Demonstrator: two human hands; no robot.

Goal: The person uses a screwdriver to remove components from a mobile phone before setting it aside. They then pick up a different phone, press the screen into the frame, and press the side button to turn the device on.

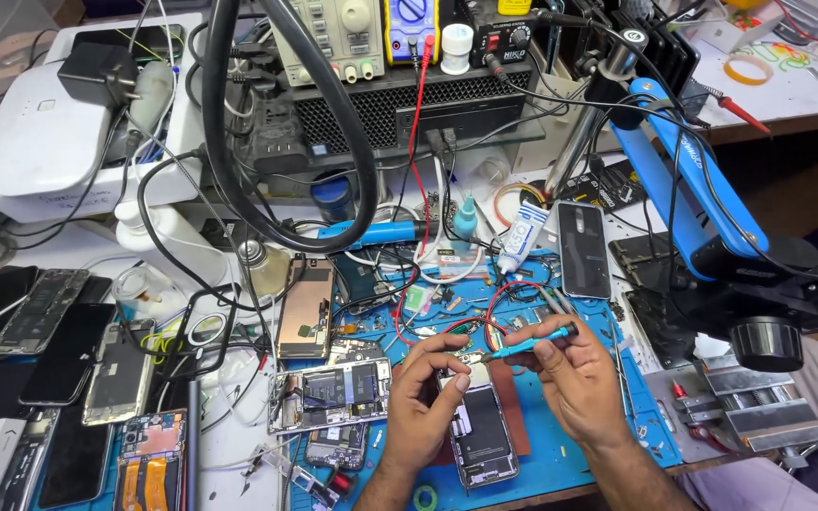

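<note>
While hands (499, 383) steady it: black, opened phone (478, 428), blue screwdriver (532, 346).

The left hand (425, 396) is covering the left edge of the opened phone (481, 433), and its forearm is running off the bottom edge. The screwdriver (530, 345) tip is proving too small to make out where it is meeting the phone. The right hand (575, 380) is hiding the tool's rear. The microscope (759, 333) is being cropped at right.
</note>
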